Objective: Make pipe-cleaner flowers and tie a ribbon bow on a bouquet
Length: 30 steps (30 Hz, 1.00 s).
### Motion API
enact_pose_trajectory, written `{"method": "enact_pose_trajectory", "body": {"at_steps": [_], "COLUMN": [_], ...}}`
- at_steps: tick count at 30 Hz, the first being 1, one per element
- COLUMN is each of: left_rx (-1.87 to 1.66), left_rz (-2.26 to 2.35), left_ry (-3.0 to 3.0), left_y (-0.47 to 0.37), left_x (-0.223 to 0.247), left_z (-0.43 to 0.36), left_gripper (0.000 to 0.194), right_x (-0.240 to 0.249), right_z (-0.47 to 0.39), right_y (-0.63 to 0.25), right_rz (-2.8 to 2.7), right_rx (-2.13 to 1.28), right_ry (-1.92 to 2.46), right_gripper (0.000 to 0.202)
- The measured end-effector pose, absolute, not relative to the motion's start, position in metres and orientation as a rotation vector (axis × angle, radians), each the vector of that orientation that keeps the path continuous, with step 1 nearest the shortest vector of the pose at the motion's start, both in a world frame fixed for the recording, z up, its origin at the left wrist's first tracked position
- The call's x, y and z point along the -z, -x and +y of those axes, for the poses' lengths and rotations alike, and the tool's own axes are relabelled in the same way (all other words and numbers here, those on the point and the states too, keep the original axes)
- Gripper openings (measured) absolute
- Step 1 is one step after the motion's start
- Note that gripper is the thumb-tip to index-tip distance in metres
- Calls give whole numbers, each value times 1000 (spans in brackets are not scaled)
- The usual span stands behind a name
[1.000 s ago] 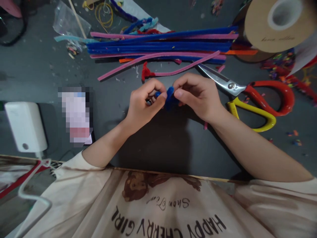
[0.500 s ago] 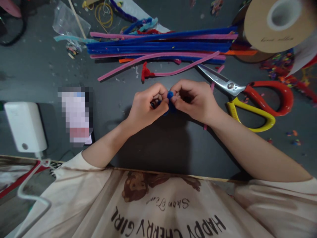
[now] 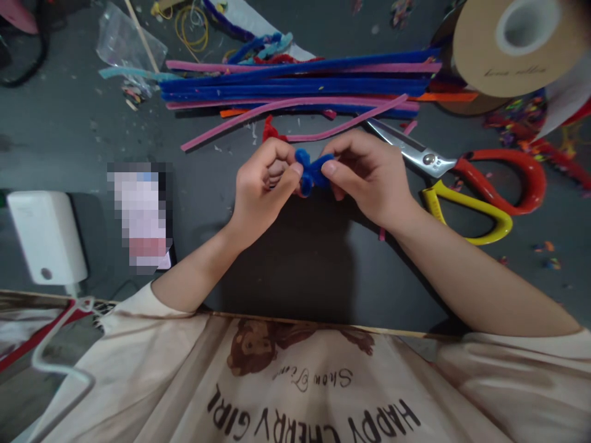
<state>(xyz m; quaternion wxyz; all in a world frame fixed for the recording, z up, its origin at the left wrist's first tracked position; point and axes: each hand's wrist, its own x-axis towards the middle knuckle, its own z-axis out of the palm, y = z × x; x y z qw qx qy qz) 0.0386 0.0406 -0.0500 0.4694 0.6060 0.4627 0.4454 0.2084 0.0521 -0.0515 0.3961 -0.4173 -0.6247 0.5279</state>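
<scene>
A small looped blue pipe cleaner piece [image 3: 316, 169] is held between my two hands above the dark table. My left hand [image 3: 270, 187] pinches its left loops between thumb and fingers. On the other side, my right hand [image 3: 364, 175] has the right end between thumb and forefinger. Just beyond my left hand, a pink pipe cleaner [image 3: 341, 128] with a twisted red end [image 3: 272, 129] lies on the table. A bundle of blue pipe cleaners [image 3: 277, 87], with pink ones among them, lies farther back.
Scissors [image 3: 429, 160] with red and yellow handles lie beside my right hand. A ribbon spool [image 3: 489, 55] sits at the back right. A blurred-out phone [image 3: 143, 215] and white power bank [image 3: 48, 237] are at the left; a plastic bag [image 3: 124, 43] lies behind them.
My hands have moved slightly apart and a little away from my body. More of the blue piece shows between them, its loops now visible.
</scene>
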Motion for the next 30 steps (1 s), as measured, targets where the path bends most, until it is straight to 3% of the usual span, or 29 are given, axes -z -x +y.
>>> {"method": "enact_pose_trajectory", "body": {"at_steps": [8,19,30], "left_rx": [-927,-1010,-953], "left_rz": [1066,1107,1102], "left_ry": [-1650,-1713,-1876], "left_y": [-38,-38,-39], "left_x": [46,49,47], "left_z": [37,40,41], "left_gripper": [15,13,5], "right_x": [49,54,52], "right_z": [53,50,51], "right_y": [-207,-210,-212], "right_rz": [-1556,-1681,-1805], "right_rx": [-1355,-1289,-1254], "right_ry": [1094,1068,1025], "right_gripper": [32,8,6]}}
